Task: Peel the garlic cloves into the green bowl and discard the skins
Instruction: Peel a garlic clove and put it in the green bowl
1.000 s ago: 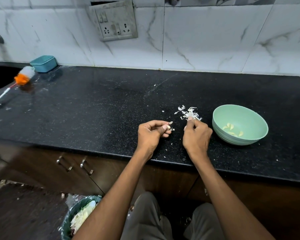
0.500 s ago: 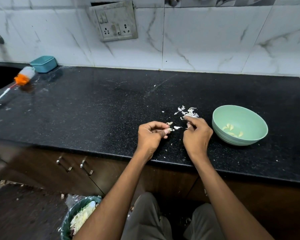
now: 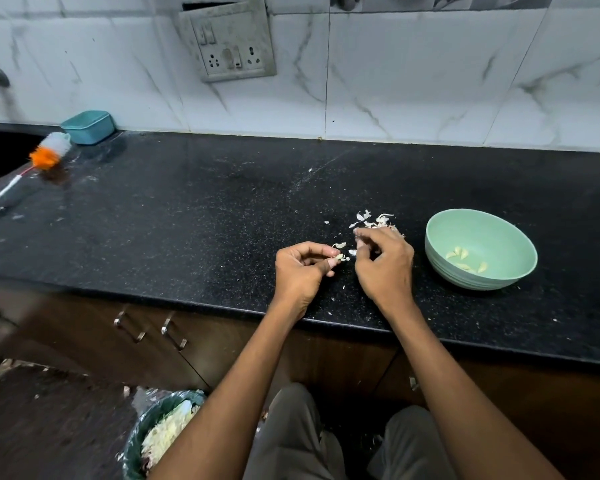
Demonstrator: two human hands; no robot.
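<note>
At the counter's front edge, the left hand (image 3: 302, 271) pinches a half-peeled garlic clove (image 3: 340, 257). At its three o'clock, the right hand (image 3: 385, 265), fingers curled, seems to pinch loose skin. Peeling is midway; next, strip the rest and drop the clove into the green bowl (image 3: 444, 258), farther toward three o'clock.

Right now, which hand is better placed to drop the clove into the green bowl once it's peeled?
Probably the right hand: it sits beside the bowl, while the left hand, pinching the clove, is farther away.
</note>
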